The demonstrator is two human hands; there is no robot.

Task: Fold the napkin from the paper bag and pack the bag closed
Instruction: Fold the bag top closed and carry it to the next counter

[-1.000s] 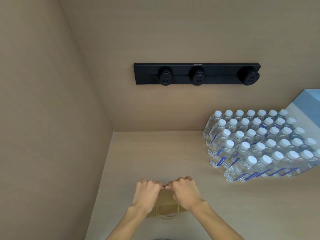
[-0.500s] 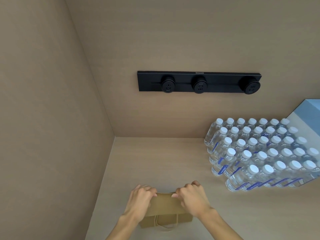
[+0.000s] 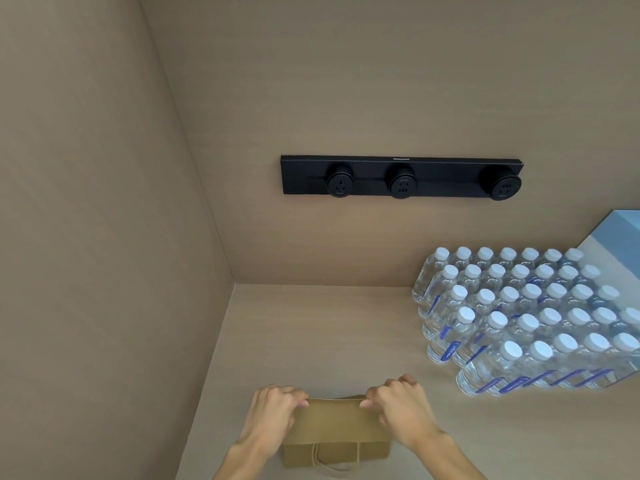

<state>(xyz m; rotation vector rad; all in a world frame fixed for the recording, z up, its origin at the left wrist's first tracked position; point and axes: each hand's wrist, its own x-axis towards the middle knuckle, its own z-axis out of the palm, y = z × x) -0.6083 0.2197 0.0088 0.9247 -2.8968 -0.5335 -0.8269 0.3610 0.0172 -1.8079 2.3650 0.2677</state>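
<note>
Beige wood-grain panels form the left wall [image 3: 86, 237], back wall [image 3: 346, 81] and counter [image 3: 329, 334] of this alcove, where you work at the near edge. Your left hand [image 3: 268, 419] and right hand [image 3: 403, 412] pinch the folded top of the bag [image 3: 337, 434], one at each upper corner, fingers curled over the far side and thumbs on the near face; both hands are closed on the paper. The bag, brown paper, sits on the counter directly in front of you, close to the left wall. Its long axis runs left to right, the folded top edge turned away from you toward the back wall, the lower part nearest the camera. A twisted handle [image 3: 334, 462] loops down its near face and is cut off by the frame's bottom edge, as are your forearms. Your hands hide the bag's upper corners; the napkin cannot be seen, and whether it lies inside cannot be told. Well to the right, bottles [image 3: 526, 323] with white caps stand packed in rows, running out of frame at the right. A blue-grey box [image 3: 620, 233] behind them is only partly visible. On the back wall, a black power strip [image 3: 401, 176] carries three round sockets; its small white lettering is too fine to read.
</note>
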